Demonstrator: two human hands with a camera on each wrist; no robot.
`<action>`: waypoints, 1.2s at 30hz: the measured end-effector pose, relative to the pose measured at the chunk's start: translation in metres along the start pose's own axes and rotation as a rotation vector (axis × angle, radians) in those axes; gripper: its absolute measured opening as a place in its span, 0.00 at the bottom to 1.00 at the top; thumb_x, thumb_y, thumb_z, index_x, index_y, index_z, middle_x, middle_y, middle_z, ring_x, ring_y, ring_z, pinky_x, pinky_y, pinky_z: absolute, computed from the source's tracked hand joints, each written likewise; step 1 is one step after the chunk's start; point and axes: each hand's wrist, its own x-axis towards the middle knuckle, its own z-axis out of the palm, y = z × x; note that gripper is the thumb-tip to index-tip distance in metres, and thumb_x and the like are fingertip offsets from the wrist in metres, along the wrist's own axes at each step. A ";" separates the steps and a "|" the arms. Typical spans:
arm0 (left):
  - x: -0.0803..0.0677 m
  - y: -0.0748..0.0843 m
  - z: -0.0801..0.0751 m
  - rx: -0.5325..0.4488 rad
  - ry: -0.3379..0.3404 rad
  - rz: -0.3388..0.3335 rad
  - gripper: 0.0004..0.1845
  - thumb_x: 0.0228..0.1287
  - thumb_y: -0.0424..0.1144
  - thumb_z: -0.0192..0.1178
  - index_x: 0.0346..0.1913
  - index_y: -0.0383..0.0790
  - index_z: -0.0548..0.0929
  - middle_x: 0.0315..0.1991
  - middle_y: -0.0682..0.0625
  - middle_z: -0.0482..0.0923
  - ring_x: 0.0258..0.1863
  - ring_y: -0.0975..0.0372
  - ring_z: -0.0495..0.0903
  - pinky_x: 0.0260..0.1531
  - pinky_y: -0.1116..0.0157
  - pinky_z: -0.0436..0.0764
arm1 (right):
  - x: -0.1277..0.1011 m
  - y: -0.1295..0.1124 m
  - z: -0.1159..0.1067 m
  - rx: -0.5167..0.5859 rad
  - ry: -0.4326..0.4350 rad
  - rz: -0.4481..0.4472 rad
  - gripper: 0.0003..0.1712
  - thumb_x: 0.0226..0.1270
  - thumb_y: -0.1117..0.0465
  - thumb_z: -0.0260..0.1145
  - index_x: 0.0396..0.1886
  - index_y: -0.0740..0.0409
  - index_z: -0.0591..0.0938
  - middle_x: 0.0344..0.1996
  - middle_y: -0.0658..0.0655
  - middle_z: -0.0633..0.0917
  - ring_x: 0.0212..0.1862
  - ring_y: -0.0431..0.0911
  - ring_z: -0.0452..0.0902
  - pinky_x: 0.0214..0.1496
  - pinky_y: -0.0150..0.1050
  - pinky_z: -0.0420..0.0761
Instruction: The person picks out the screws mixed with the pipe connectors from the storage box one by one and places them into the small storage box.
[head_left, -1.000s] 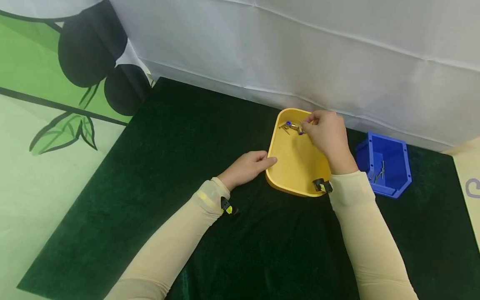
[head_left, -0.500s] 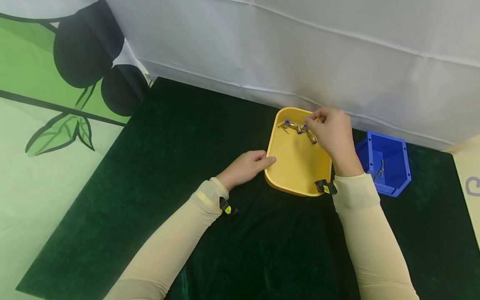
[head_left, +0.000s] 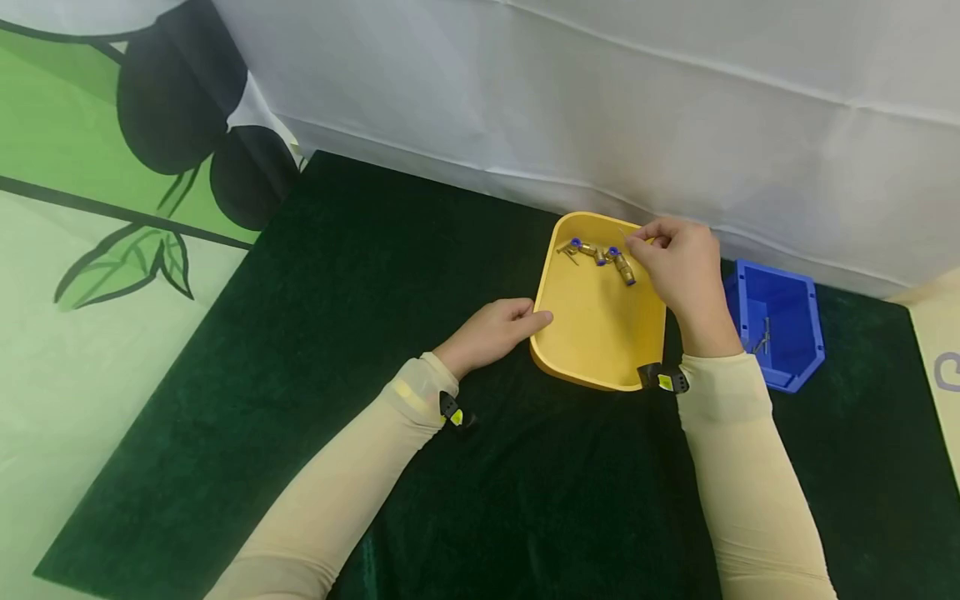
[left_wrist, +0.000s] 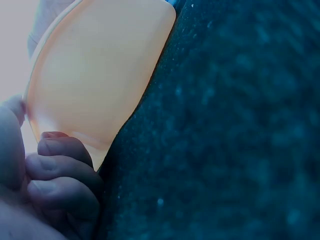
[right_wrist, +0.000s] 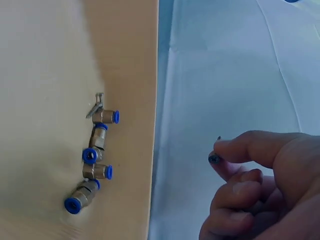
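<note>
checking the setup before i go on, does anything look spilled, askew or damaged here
Nothing stands out. The brass fittings lie in a loose cluster at the far end of the yellow tray, none spilled onto the green cloth. The blue bin sits upright beside it.

The yellow tray [head_left: 596, 333] is a shallow plastic dish with rounded corners and a raised rim, lying flat on the dark green cloth, its long axis running from 12 to 6 o'clock. The brass fittings [head_left: 600, 254] lie inside it at the far end, toward 12 o'clock, close to the rim. They are small elbow pieces of brass colour with blue ring ends, strung in a loose row and touching one another; in the right wrist view [right_wrist: 92, 160] about four blue ends show, and a small grey metal clip [right_wrist: 95, 106] sticks out from one end of the row
</note>
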 end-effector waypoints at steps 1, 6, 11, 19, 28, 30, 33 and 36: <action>-0.001 0.000 0.000 -0.001 -0.001 0.001 0.24 0.71 0.66 0.49 0.44 0.50 0.81 0.31 0.46 0.77 0.27 0.57 0.72 0.28 0.62 0.68 | -0.001 0.000 -0.001 0.003 0.002 0.005 0.13 0.68 0.54 0.67 0.36 0.61 0.86 0.19 0.52 0.75 0.21 0.46 0.67 0.21 0.36 0.66; -0.005 0.002 -0.001 -0.003 -0.003 0.015 0.24 0.71 0.65 0.49 0.45 0.50 0.81 0.31 0.47 0.77 0.27 0.56 0.72 0.28 0.62 0.68 | -0.005 -0.003 -0.003 0.009 0.003 0.021 0.13 0.67 0.54 0.67 0.36 0.61 0.86 0.18 0.51 0.74 0.20 0.46 0.66 0.21 0.36 0.66; -0.006 -0.001 -0.003 0.000 0.005 0.020 0.24 0.71 0.66 0.49 0.45 0.51 0.81 0.31 0.47 0.77 0.27 0.56 0.72 0.28 0.62 0.68 | -0.005 -0.005 -0.004 0.012 -0.007 0.025 0.14 0.68 0.53 0.67 0.37 0.61 0.86 0.18 0.51 0.75 0.20 0.46 0.67 0.22 0.37 0.67; -0.007 -0.002 -0.004 -0.015 0.005 0.003 0.23 0.71 0.66 0.49 0.47 0.51 0.81 0.32 0.47 0.77 0.28 0.55 0.73 0.29 0.62 0.69 | -0.005 -0.001 -0.009 -0.011 0.006 0.050 0.14 0.68 0.53 0.65 0.37 0.61 0.86 0.20 0.52 0.75 0.24 0.48 0.68 0.23 0.36 0.68; -0.005 -0.001 -0.003 -0.018 -0.001 -0.016 0.22 0.72 0.64 0.50 0.48 0.51 0.81 0.33 0.47 0.78 0.28 0.55 0.73 0.30 0.62 0.70 | -0.007 0.027 -0.014 -0.020 0.032 0.108 0.16 0.67 0.52 0.65 0.36 0.61 0.86 0.21 0.51 0.76 0.28 0.48 0.69 0.24 0.35 0.69; -0.005 -0.001 -0.003 -0.016 -0.003 -0.014 0.23 0.72 0.64 0.50 0.48 0.51 0.81 0.33 0.47 0.78 0.28 0.55 0.73 0.29 0.62 0.70 | -0.008 0.034 -0.013 -0.024 0.025 0.129 0.16 0.67 0.52 0.65 0.36 0.61 0.86 0.20 0.50 0.77 0.27 0.48 0.70 0.24 0.35 0.69; -0.005 0.000 -0.003 -0.021 -0.006 -0.008 0.23 0.72 0.64 0.50 0.49 0.50 0.81 0.33 0.47 0.79 0.29 0.55 0.73 0.29 0.62 0.70 | -0.009 0.043 -0.010 -0.023 0.005 0.154 0.17 0.67 0.51 0.65 0.38 0.62 0.86 0.20 0.50 0.77 0.28 0.48 0.70 0.23 0.35 0.70; -0.006 0.000 -0.003 -0.029 -0.001 -0.002 0.23 0.72 0.64 0.50 0.49 0.50 0.81 0.33 0.47 0.79 0.29 0.55 0.73 0.29 0.62 0.70 | -0.008 0.050 -0.009 -0.019 0.006 0.167 0.17 0.67 0.51 0.65 0.39 0.62 0.86 0.20 0.48 0.77 0.28 0.48 0.70 0.23 0.35 0.70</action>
